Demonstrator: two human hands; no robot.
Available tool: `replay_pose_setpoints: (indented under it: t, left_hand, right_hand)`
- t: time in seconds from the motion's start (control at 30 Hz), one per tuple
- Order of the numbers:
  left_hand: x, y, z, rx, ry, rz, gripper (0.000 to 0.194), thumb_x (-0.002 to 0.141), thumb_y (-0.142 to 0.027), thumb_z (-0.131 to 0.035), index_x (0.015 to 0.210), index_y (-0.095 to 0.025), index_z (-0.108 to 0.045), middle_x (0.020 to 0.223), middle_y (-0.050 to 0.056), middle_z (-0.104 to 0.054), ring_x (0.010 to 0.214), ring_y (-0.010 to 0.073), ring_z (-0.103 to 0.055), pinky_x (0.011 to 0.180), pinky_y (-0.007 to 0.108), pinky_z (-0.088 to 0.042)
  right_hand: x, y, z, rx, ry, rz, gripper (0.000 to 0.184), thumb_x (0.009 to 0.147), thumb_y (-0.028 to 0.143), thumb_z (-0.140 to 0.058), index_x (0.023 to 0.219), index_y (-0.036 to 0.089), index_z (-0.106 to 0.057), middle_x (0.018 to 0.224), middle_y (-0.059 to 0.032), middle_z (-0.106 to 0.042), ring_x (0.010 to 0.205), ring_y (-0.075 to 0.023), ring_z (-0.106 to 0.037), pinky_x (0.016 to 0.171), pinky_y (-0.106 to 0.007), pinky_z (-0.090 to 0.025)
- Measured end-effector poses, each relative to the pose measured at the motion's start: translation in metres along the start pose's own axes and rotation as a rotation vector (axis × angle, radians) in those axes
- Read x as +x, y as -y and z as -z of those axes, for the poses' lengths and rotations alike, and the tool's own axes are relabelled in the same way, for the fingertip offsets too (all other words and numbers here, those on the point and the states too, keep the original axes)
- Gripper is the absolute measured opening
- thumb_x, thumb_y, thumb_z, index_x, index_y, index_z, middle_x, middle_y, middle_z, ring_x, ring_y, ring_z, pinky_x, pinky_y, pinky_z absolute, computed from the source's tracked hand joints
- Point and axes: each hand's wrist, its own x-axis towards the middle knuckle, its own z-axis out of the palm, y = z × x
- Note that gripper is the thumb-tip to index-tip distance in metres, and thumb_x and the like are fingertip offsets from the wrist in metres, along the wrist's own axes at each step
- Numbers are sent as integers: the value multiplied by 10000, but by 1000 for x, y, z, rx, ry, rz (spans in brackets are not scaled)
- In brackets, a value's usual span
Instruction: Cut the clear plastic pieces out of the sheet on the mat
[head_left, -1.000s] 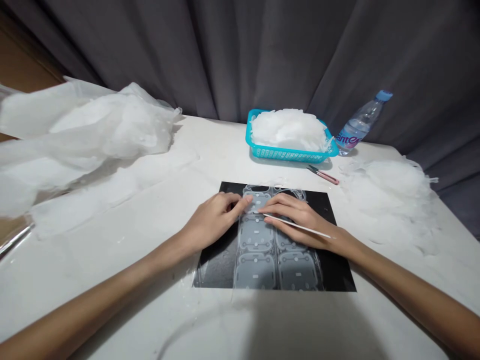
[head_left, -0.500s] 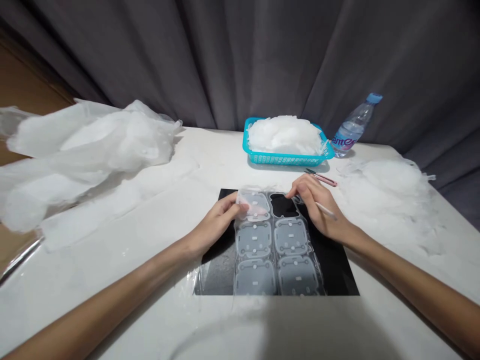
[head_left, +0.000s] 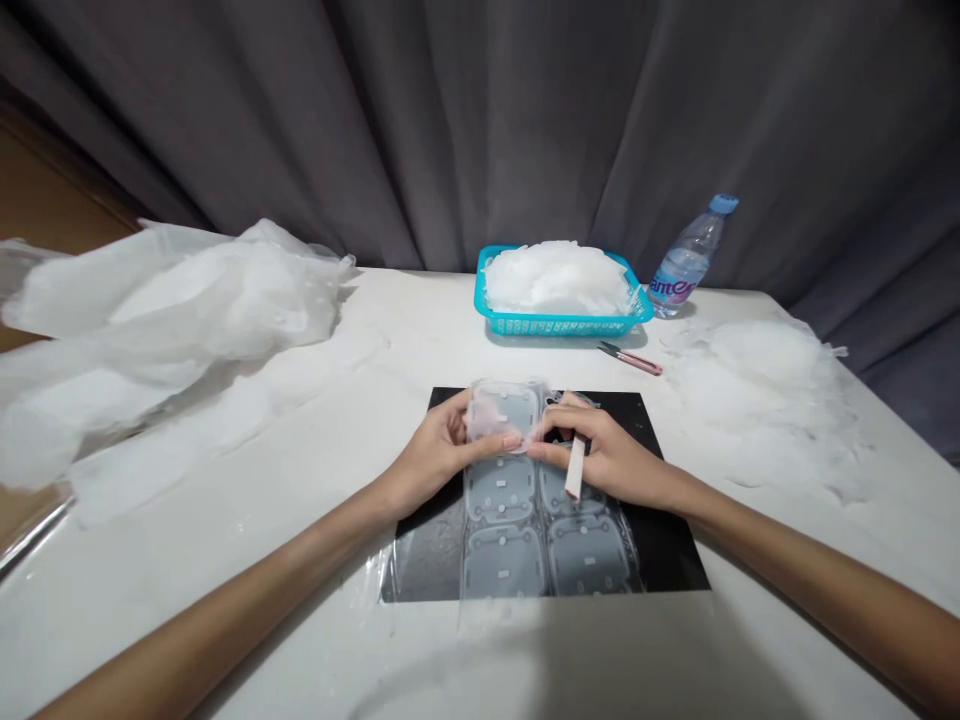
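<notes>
A translucent plastic sheet [head_left: 504,540] moulded into rounded-square panels lies on a black mat [head_left: 660,540]. My left hand [head_left: 442,440] is closed on its upper-left panel [head_left: 514,408], thumb in front and fingers behind, lifting it off the mat. My right hand [head_left: 600,450] pinches the right edge of that panel between thumb and forefinger. A slim white stick-like tool [head_left: 575,468] is tucked in the same hand, its reddish end pointing down; its other end is hidden. The upper-right panel's opening is mostly covered by the right hand.
Behind the mat lie pink-handled thread snips [head_left: 634,361]. A turquoise basket [head_left: 562,326] heaped with white translucent pieces stands beyond, beside a water bottle [head_left: 684,265]. Crumpled plastic sheets [head_left: 225,290] fill the left side; thin clear scraps [head_left: 765,400] are piled at right.
My right hand has moved left from the upper-right opening to the upper-left panel's edge, the tool now swung downward. My left thumb has shifted lower, and the panel is lifted.
</notes>
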Motion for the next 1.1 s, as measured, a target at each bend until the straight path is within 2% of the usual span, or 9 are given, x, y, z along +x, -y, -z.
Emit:
replay_pose_setpoints:
  t: [0.17,0.47,0.57,0.7,0.77,0.87,0.97,1.1]
  left_hand:
    - [0,-6,-3,17,-19,39,518,761,-388,-914,1164,-155,-687,1113,90,-770,959,219,-720,863,317,-577]
    - [1,-3,-6,14,3,-6,517,805,-399,-886,1216,-162,-678,1145,90,-765,1046,237,-711,915,320,-559]
    - [0,-3,-8,13,8,-6,504,817,-405,-875,1214,-169,-672,1113,80,-765,1049,235,-709,919,318,-557]
    - [1,-8,-7,64,10,14,420,805,-403,-879,1087,-168,-674,1070,62,-749,997,216,-704,894,307,-556]
    - [2,-11,-6,79,22,37,428,804,-394,-878,1103,-178,-660,1097,63,-746,1012,219,-707,894,308,-558]
    - [3,-11,-3,89,32,60,517,805,-400,-870,1216,-192,-638,1214,94,-742,1112,262,-707,938,346,-563]
    - [3,-7,-2,117,21,43,543,801,-413,-872,1241,-191,-644,1258,106,-739,1162,287,-698,972,377,-561]
    - [3,-4,-3,118,19,36,507,817,-410,-864,1227,-188,-665,1232,99,-750,1125,275,-704,953,369,-561]
  right_hand:
    - [-1,-1,-2,-55,-15,52,43,990,210,-674,951,213,-691,857,-24,-625,883,-197,-532,799,-327,-443]
    - [-3,-4,-11,-180,-108,117,109,975,156,-610,901,224,-568,862,-28,-604,893,-211,-533,790,-336,-450]
    - [-2,-8,-15,-306,-95,112,112,978,166,-571,895,227,-529,867,-44,-595,889,-229,-527,779,-354,-448]
    - [1,-17,-20,-502,-154,34,135,921,122,-545,863,231,-492,838,-63,-585,834,-247,-492,729,-375,-410]
    - [2,-16,-18,-455,-117,45,140,923,118,-552,856,230,-502,837,-58,-593,850,-247,-489,746,-375,-412]
    - [3,-10,-8,-219,-62,62,97,948,154,-606,912,230,-559,896,-36,-622,907,-230,-506,822,-370,-439]
    - [2,-4,2,-25,-31,37,61,960,187,-645,971,234,-607,916,-21,-621,918,-210,-527,857,-363,-454]
    - [2,-5,4,18,-28,25,57,953,192,-677,926,226,-640,871,-15,-609,906,-203,-527,843,-355,-451]
